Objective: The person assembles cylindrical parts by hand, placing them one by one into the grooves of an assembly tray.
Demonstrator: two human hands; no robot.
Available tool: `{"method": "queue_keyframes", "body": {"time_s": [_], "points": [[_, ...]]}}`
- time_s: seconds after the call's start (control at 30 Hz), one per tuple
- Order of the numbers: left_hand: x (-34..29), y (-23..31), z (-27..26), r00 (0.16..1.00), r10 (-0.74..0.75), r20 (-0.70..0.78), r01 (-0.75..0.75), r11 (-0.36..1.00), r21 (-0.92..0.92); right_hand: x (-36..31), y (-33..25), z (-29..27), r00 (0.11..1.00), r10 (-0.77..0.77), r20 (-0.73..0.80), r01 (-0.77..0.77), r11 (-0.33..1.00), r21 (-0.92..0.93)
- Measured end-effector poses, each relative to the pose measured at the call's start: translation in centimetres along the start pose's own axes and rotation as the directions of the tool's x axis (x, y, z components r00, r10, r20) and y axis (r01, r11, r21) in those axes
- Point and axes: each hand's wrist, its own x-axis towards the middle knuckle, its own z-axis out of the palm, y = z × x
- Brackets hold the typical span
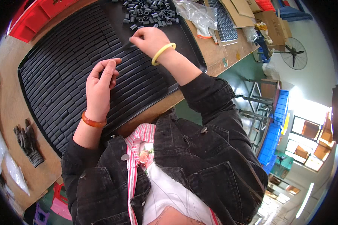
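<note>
A large black tray (193,45) lies on the bench, lined with long rows of short black tubes (69,75). At its far right part is a loose heap of the same small black tubes (148,13). My right hand (152,41), with a pale yellow bangle, hovers just in front of the heap, thumb and fingers pinched; whatever is between them is too small and dark to make out. Above the middle rows, my left hand (101,80), wearing an amber bangle, has its thumb pressed to its curled fingers. Anything in that pinch is hidden.
A red plastic bin (33,20) stands at the far left. One dark knitted glove (28,142) and clear plastic film (3,138) lie left of the tray. Plastic bags (201,13), bubble wrap (225,22) and cardboard (238,11) crowd the far right of the wooden bench.
</note>
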Motion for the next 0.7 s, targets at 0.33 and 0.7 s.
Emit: {"method": "queue_keyframes", "body": {"time_s": [0.33,0.7], "points": [[0.0,0.2,-0.1,0.998,-0.06,-0.003,0.06,0.993,-0.102,-0.4,-1.2,-0.5,0.991,-0.101,-0.087,0.079,0.97,-0.231],[0.1,-0.6,0.1,0.978,-0.162,0.128,0.193,0.939,-0.285,-6.2,-5.8,0.6,0.898,-0.439,0.044,0.427,0.89,0.162]]}}
